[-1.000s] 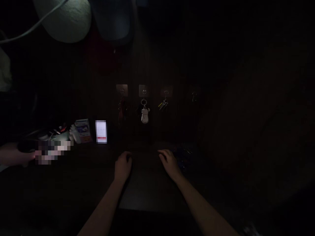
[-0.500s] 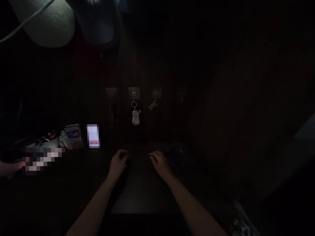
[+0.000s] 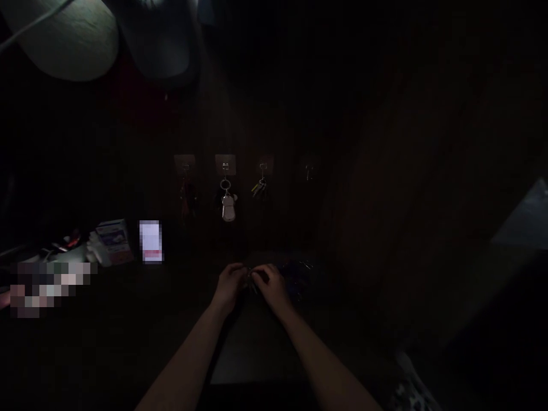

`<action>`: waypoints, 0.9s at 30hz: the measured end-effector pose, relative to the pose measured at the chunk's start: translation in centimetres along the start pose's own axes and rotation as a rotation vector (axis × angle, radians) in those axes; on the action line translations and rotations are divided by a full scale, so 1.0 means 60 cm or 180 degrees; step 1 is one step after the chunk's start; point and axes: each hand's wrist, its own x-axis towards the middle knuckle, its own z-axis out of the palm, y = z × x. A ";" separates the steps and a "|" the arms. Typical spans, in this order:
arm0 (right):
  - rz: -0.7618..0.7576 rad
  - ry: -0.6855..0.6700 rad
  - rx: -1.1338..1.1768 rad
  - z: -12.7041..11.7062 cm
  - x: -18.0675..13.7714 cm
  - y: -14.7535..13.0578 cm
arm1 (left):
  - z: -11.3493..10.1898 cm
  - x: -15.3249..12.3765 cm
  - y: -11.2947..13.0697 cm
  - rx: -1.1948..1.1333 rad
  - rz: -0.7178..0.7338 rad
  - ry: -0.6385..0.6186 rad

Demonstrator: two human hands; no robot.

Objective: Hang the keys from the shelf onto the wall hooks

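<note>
My left hand and my right hand meet low over a dark surface, fingers bent and pinched. Between their fingertips is a small bunch of keys, dim and partly hidden by the fingers. Just right of my right hand lies a dark blue, shiny crumpled thing, too dark to name. On the wall beyond, a keyring with a pale fob hangs from a hook. Another bunch of keys hangs to its right, and a dark reddish hanging item to its left.
The rightmost wall hook shows nothing hanging from it. At left stand a small box and a lit, blurred-out screen. A blurred-out item lies farther left. Caps hang above. Most of the scene is very dark.
My hands have come together from apart, the left moving right, and the keys now show between their fingertips. The view has shifted slightly, sliding the wall items left.
</note>
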 end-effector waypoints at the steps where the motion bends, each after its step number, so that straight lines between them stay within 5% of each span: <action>1: 0.0043 0.0069 -0.0009 0.002 0.000 0.003 | 0.002 0.000 -0.004 -0.0008 0.0014 -0.0033; 7: 0.0317 0.0246 0.0347 0.010 0.004 0.012 | 0.003 -0.006 -0.011 0.0113 0.0197 -0.0267; 15: 0.1324 0.0372 0.1459 -0.011 0.012 0.005 | -0.008 -0.008 -0.010 0.0107 0.0225 -0.0739; 21: 0.1542 0.0603 0.2147 -0.008 0.016 0.017 | -0.002 -0.021 0.001 0.0653 0.0519 -0.1155; 27: 0.1657 0.0599 0.2388 -0.011 0.016 0.012 | 0.001 -0.025 0.005 0.0731 0.0534 -0.1087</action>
